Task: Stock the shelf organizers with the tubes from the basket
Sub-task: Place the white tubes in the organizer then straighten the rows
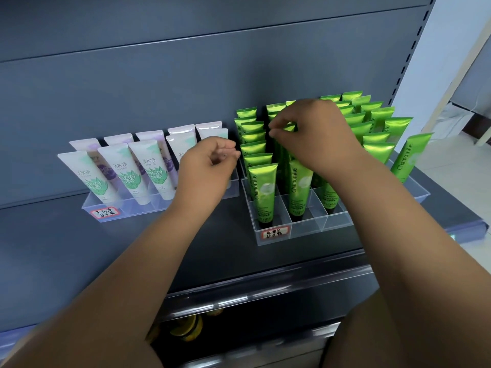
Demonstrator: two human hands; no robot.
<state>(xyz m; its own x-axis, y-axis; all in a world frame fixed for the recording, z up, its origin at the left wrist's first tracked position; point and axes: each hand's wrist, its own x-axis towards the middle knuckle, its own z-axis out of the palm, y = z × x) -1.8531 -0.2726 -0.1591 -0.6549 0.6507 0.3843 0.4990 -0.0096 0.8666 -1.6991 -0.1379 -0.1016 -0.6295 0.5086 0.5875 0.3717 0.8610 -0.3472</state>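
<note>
While beside tubes (261, 187), left hand (210, 162) clear

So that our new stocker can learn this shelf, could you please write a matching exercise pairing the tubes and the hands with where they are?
Column one:
1. white tubes
2. green Chamomile tubes
3. left hand
4. right hand

Column two:
A. over the right organizer
B. standing in the left organizer
C. standing in the right organizer
D. in front of the left organizer's right end

Pairs: 1-B; 2-C; 3-D; 4-A
</note>
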